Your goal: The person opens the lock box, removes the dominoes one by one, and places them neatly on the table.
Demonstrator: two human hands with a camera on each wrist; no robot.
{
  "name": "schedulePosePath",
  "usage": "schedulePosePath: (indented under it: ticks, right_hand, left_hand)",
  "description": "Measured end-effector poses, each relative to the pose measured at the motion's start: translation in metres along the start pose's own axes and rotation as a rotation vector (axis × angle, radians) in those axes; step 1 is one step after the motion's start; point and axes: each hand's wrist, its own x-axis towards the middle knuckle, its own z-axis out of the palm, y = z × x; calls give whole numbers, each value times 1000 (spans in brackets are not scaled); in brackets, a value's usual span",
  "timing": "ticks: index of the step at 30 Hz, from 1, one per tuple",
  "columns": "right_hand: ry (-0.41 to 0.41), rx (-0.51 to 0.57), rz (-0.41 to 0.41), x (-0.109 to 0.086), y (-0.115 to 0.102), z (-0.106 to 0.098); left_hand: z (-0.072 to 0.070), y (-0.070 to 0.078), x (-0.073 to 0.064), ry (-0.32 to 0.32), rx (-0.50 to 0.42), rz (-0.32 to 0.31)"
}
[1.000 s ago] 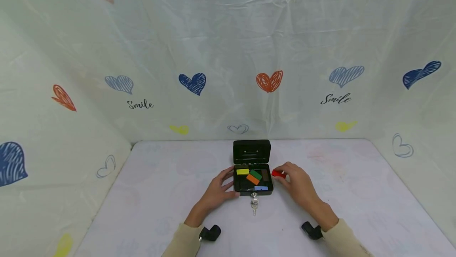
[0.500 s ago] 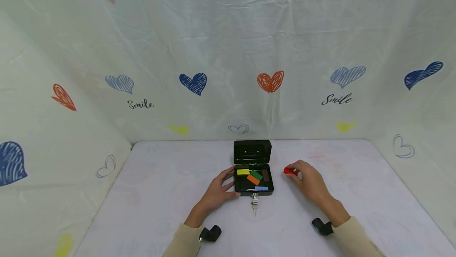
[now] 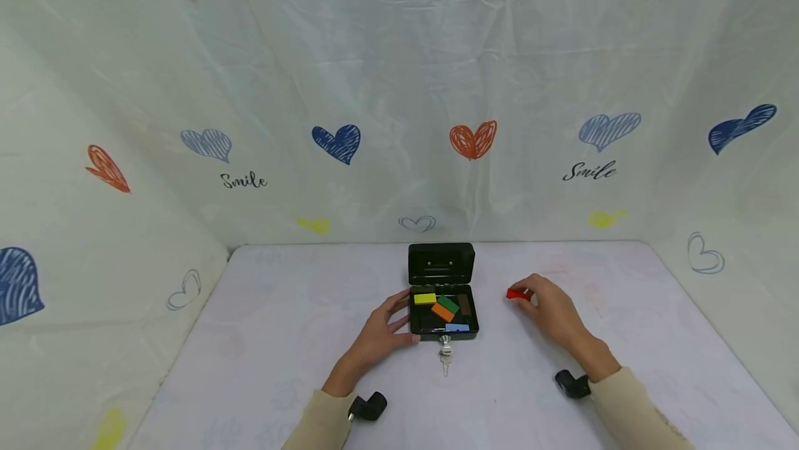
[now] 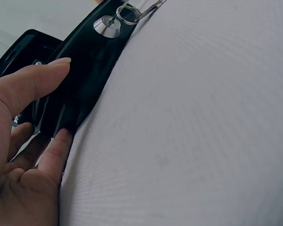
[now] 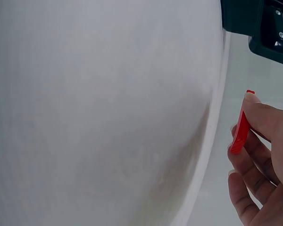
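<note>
Tabletop (image 3: 287, 304) | right fingers (image 5: 250, 174) pinch partly hidden red block (image 5: 241, 135) | left fingers (image 4: 56, 153) spread against box (image 4: 85, 63)

This is looking like a small, curtained-off filming booth. In the head view a pale, creased sheet (image 3: 412, 55) is hanging at 12 o'clock and running round towards 9 and 3, walling in the white surface (image 3: 281, 353) at 6. Scribbled hearts (image 3: 472, 141) and the word "Smile" (image 3: 589, 171) are repeating across it like a backdrop. A black camera (image 3: 368, 406) is sitting by one beige sleeve (image 3: 318, 426) between 6 and 7, a second black camera (image 3: 572, 384) by the opposite sleeve (image 3: 637, 412) between 4 and 5
</note>
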Motion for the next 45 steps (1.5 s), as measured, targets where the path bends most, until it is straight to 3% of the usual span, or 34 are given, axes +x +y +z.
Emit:
schedulePosePath:
  ticks: [10, 21, 32, 36, 45]
  right_hand:
    - [-38, 9, -2, 6, 9, -4]
    - [-85, 6, -13, 18, 26, -9]
    - [-113, -33, -26, 32, 45, -11]
    - [-129, -35, -32, 36, 52, -12]
    - [-148, -32, -19, 43, 60, -11]
  left_hand:
    - [0, 22, -8, -12, 3, -8]
    - [-1, -7, 5, -1, 8, -6]
    - [-1, -6, 4, 2, 5, -4]
    - [0, 6, -1, 3, -1, -8]
    - [0, -6, 4, 18, 0, -11]
